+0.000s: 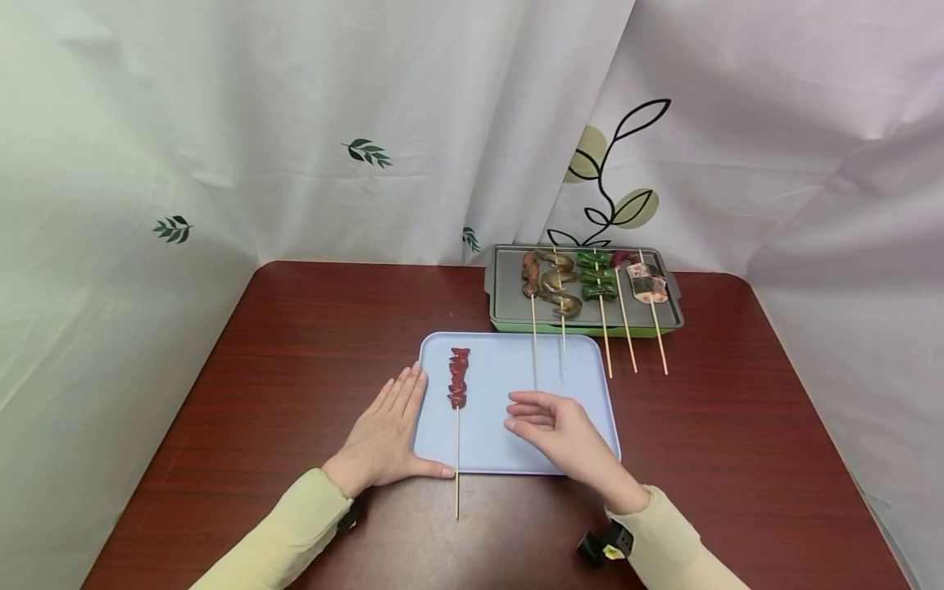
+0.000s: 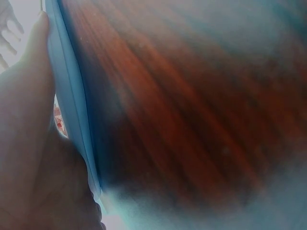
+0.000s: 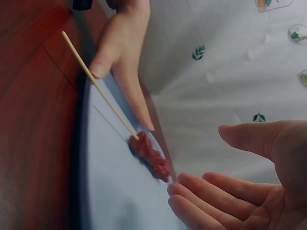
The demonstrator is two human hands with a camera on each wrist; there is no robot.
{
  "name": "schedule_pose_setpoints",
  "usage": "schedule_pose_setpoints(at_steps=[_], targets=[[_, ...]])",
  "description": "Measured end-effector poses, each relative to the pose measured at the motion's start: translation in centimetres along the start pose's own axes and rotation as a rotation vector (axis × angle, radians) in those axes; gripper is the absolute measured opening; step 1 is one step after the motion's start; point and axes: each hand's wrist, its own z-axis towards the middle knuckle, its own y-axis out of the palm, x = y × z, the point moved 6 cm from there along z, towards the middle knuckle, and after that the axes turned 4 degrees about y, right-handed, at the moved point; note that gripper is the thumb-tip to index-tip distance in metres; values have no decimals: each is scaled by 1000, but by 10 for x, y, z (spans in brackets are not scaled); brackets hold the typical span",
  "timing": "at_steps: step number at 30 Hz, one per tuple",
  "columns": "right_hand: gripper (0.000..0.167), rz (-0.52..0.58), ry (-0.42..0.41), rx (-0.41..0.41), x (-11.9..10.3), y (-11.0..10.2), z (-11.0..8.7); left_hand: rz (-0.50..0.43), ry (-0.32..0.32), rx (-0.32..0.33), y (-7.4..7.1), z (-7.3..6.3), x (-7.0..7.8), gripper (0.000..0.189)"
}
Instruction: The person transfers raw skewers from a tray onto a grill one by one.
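A light blue tray (image 1: 494, 442) lies on the table, with one skewer of dark red meat pieces (image 1: 458, 378) on its left part; the bare stick end reaches past the tray's front edge. My left hand (image 1: 391, 430) rests along the tray's left side, fingers straight, thumb at the front edge close to the stick. In the left wrist view the hand (image 2: 29, 110) lies against the tray's rim (image 2: 72, 86). Over the right part of the tray hovers my right hand (image 1: 560, 430), its fingers relaxed and slightly bent. Nothing sits between that thumb and fingers (image 3: 211, 196) in the right wrist view.
Behind the tray stands a grey grill pan (image 1: 509, 287) with a green base. Across it lie several skewers, among them brown meat (image 1: 530, 274), shrimp (image 1: 559, 283), green pepper (image 1: 597, 276) and fish (image 1: 647, 283). Their sticks stick out toward the front. White curtains (image 1: 369, 98) surround the table.
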Motion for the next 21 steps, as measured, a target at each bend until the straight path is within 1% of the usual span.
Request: schedule_pose_setpoints(at_steps=[3, 8, 10, 15, 17, 21], targets=[[46, 6, 12, -17, 5, 6, 0, 2, -1, 0, 1, 0, 0, 144], [46, 7, 41, -49, 13, 16, 2, -3, 1, 24, 0, 0, 0, 143], [46, 15, 41, -61, 15, 18, 2, -10, 3, 35, 0, 0, 0, 143], [47, 61, 54, -79, 18, 26, 1, -21, 10, 55, 3, -1, -1, 142], [48, 79, 71, -84, 18, 29, 1, -25, 14, 64, 3, -1, -1, 142], [51, 130, 113, -101, 20, 35, 0, -20, 11, 62, 5, -1, -2, 142]])
